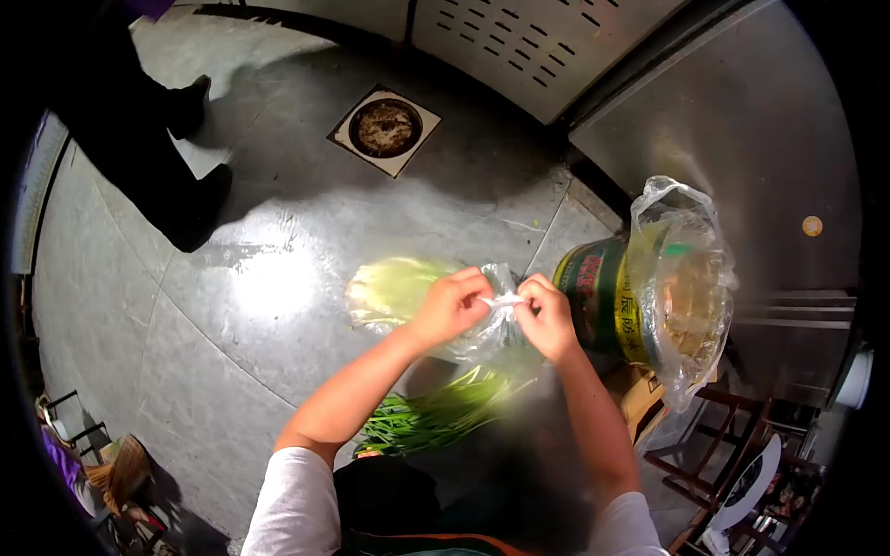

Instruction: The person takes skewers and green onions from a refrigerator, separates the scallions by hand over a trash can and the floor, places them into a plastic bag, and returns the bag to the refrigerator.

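Observation:
Both of my hands pinch the gathered top of a clear plastic bag [482, 341], one on each side of its twisted neck. My left hand [451, 306] is closed on the left part, and my right hand [547, 318] is closed on the right part, a short gap between them. Pale yellow-green stalks [399, 287] show through clear plastic to the left of my left hand. Below the hands, nearer my body, lies a bunch of long green stalks [431, 414], its leafy end to the left.
At the right stands a green drum [593, 283] lined with a clear bag. A person's dark-clad legs [139, 176] are at the upper left. A square floor drain [387, 130] lies ahead. A wooden stool [709, 445] and a broom [120, 473] stand at the lower sides.

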Demonstrator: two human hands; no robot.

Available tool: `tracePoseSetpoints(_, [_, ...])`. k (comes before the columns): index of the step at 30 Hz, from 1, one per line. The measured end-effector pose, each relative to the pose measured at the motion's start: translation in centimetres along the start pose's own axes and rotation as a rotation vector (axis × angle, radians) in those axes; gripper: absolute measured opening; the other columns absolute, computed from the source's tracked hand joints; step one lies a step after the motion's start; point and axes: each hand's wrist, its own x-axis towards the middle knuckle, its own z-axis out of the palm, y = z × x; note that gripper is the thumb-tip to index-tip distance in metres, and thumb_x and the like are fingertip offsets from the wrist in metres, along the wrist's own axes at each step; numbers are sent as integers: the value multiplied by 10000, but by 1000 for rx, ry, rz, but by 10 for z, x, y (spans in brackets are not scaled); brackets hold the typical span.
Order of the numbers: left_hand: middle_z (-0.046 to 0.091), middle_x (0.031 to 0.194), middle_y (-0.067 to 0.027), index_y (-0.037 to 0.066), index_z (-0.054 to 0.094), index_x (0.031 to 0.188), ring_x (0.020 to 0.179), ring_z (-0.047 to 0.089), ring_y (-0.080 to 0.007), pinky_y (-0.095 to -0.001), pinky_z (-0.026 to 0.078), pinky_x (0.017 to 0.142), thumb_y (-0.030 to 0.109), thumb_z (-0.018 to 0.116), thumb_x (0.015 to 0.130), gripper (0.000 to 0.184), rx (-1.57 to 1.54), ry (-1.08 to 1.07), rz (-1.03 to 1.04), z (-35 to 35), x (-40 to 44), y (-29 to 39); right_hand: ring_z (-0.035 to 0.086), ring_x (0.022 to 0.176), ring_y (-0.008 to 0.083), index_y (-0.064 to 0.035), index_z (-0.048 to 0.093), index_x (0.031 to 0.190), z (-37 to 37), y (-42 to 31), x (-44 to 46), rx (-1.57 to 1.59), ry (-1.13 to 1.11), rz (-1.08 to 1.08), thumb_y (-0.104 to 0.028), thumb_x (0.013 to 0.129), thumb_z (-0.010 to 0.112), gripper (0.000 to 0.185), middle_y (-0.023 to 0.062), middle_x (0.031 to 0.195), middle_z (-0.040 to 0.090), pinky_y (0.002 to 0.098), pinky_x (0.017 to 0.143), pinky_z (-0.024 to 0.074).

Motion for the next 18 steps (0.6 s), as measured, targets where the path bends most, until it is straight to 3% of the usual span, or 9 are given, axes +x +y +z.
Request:
tracePoseSetpoints(2, [515, 818, -16, 32, 517, 731, 688, 487, -102, -209, 391, 568, -43, 503, 647, 114, -280, -44, -182, -1, 0, -11, 493, 660, 170, -45, 483, 680, 3, 28, 3, 445, 60, 481, -280, 774, 525, 256, 35, 744, 517, 300, 544, 380])
tracePoseSetpoints(3, [515, 818, -16, 32, 517, 731, 688, 487, -102, -209, 391, 568, -43, 503, 647, 114, -277, -46, -175, 0, -1, -18, 493, 660, 170, -45, 483, 680, 5, 41, 3, 446, 65, 475, -280, 774, 525, 256, 35, 744, 517, 300, 544, 380])
tracePoseSetpoints(5, [516, 898, -28, 53, 513, 743, 800, 492, -121, -231, 406, 660, -53, 502, 636, 151, -895, 40, -432, -2, -6, -22, 497, 687, 140, -45, 534, 787, 11, 60, -7, 1659, 229, 665, -413, 835, 452, 380, 37, 793, 533, 292, 566, 377])
tracePoseSetpoints(6, [515, 993, -46, 72, 509, 824, 871, 491, -145, -265, 408, 744, -55, 518, 630, 232, -1009, 104, -482, -7, -10, -20, 504, 742, 175, -33, 527, 902, 19, 104, -14, 2039, -106, 344, -491, 875, 326, 501, 74, 856, 562, 319, 641, 398])
tracePoseSetpoints(7, [515, 993, -46, 72, 509, 824, 871, 491, -145, -265, 408, 744, -55, 518, 630, 232, -1005, 103, -480, -8, -11, -20, 504, 742, 175, -33, 527, 902, 21, 92, -13, 2042, -107, 340, -491, 875, 326, 501, 74, 856, 562, 319, 641, 398])
tracePoseSetpoints(9, [497, 1085, -56, 80, 487, 904, 932, 486, -150, -282, 401, 790, -43, 547, 641, 297, -880, 89, -427, -11, -11, -22, 522, 870, 174, -23, 531, 1043, 25, 41, -12, 1037, 258, 421, -485, 860, 372, 522, 111, 975, 571, 331, 755, 409])
tracePoseSetpoints(11, [479, 1137, -62, 86, 476, 974, 961, 488, -189, -321, 372, 851, -16, 565, 660, 341, -789, 76, -485, -12, -9, -20, 399, 1125, 206, -26, 389, 1243, 33, 42, -21, 702, -57, 555, -515, 837, 400, 636, 143, 1222, 438, 305, 926, 304])
tracePoseSetpoints(14, [536, 1029, -81, 119, 490, 1058, 914, 511, -274, -365, 334, 875, 83, 598, 699, 376, 453, 47, -22, -9, -6, -5, 373, 1150, 221, -64, 389, 1245, 34, 35, -28, 538, -179, 320, -484, 854, 371, 574, 114, 1250, 410, 305, 941, 289])
tracePoseSetpoints(18, [593, 765, -90, 80, 584, 874, 781, 552, -279, -373, 414, 707, 135, 591, 731, 154, 561, -53, -77, -16, -6, -31, 427, 1074, 211, -60, 433, 1193, 31, 39, -35, 835, -54, 373, -400, 879, 376, 466, 102, 1172, 462, 305, 917, 311])
